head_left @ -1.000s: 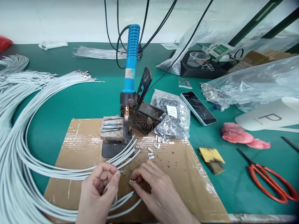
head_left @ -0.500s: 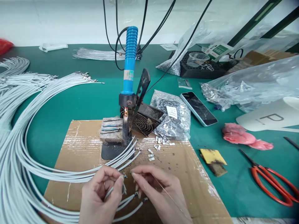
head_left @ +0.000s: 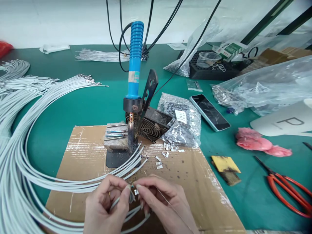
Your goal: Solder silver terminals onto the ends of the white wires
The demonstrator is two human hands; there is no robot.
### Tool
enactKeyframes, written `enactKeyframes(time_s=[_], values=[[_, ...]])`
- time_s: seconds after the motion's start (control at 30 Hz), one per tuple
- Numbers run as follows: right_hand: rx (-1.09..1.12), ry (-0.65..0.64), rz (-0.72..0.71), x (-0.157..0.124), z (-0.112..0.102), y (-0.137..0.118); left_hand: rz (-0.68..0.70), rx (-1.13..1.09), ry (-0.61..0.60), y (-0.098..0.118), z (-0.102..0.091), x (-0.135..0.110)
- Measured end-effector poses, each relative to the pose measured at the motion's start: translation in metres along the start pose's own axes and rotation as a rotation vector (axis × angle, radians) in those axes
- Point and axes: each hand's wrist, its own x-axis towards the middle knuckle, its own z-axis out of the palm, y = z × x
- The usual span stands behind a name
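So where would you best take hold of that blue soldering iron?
The soldering iron stands upright in its stand, metal tip pointing down. Probably best to grip the ribbed blue handle from the side, high up: it is free there, and the ribs give hold.

Two bare hands are seen at the lower edge of the view. The left hand and the right hand are shown uncovered as far as the wrists, where they are cut off by the frame. Slender fingers are seen, tipped with longish nails that are left plain and rounded. Knuckle creases are faintly made out on both.
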Motion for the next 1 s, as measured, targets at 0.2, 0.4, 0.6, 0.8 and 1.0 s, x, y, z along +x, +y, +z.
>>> enactKeyframes(time_s=[0.2, 0.4, 0.6, 0.8, 1.0], values=[[-0.038, 0.071, -0.053, 0.002, -0.003, 0.003, 0.008, 0.025, -0.082, -0.005, -0.012, 0.002], [-0.152, 0.051, -0.251, 0.003, -0.005, 0.001, -0.007, 0.055, -0.164, -0.003, -0.016, 0.004], [-0.220, 0.014, -0.282, 0.003, -0.007, 0.001, 0.001, 0.089, -0.159, -0.004, -0.015, 0.004], [-0.246, -0.021, -0.295, 0.005, -0.009, 0.003, 0.006, 0.122, -0.259, -0.008, -0.023, 0.010], [-0.278, -0.026, -0.363, 0.003, -0.009, 0.004, -0.029, 0.042, -0.129, 0.001, -0.006, 0.005]])
